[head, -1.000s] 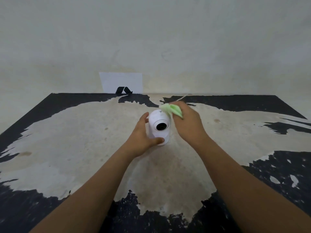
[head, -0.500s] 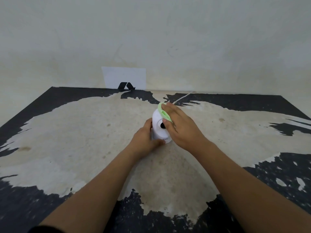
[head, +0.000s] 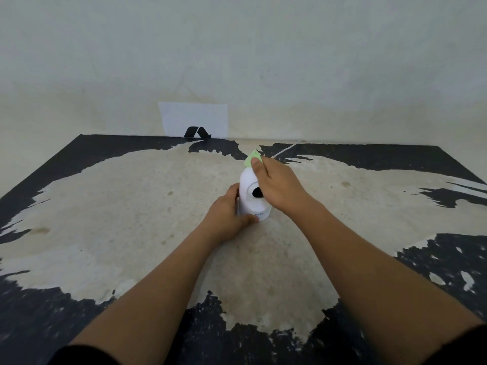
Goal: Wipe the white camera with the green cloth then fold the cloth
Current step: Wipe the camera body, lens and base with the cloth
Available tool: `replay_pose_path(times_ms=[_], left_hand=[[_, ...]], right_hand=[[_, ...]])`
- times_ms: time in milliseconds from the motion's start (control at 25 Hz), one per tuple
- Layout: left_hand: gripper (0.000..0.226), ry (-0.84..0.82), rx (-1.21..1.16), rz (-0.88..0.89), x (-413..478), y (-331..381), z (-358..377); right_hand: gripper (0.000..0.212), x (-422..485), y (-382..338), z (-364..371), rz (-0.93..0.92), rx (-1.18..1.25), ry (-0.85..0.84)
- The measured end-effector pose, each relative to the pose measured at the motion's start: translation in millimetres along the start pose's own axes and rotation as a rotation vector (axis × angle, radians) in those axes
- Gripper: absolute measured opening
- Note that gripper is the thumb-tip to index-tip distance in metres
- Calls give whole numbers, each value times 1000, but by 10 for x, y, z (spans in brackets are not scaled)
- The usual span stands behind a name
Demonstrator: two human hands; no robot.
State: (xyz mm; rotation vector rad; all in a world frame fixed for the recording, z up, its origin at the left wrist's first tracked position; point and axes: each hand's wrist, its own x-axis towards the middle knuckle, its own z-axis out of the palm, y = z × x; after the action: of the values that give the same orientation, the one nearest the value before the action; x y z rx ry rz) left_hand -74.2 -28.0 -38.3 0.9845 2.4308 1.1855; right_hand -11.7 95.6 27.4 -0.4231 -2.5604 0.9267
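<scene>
left hand (head: 226, 219) wrapped around base of white camera (head: 250, 198), upright mid-table | right hand (head: 276, 188) over camera's top, fingers pinning green cloth (head: 251, 157) against it | worn black table (head: 395, 159) | white sheet (head: 193, 118) on far wall

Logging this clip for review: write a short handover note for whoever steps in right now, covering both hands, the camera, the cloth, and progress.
Left hand: closed around the base of the white camera, steadying it upright on the worn table.
Right hand: holds the green cloth, pressing it on the camera's top.
Done: wiping is under way.
Left: finish wiping, then fold the cloth.
</scene>
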Motion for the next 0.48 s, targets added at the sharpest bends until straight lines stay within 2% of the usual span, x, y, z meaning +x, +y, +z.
replay_pose_path(times_ms=[160, 280, 400, 480], left_hand=[[83, -7, 12, -1, -7, 1, -2], [84, 5, 29, 4, -29, -2, -2], [76, -6, 55, 2, -39, 67, 6], [67, -28, 101, -10, -30, 69, 11]], right_hand=[[45, -213, 144, 117, 195, 352, 29], [52, -387, 249, 278, 118, 438, 95], [71, -475, 267, 370, -58, 276, 99], [70, -435, 200, 354, -145, 35, 109]])
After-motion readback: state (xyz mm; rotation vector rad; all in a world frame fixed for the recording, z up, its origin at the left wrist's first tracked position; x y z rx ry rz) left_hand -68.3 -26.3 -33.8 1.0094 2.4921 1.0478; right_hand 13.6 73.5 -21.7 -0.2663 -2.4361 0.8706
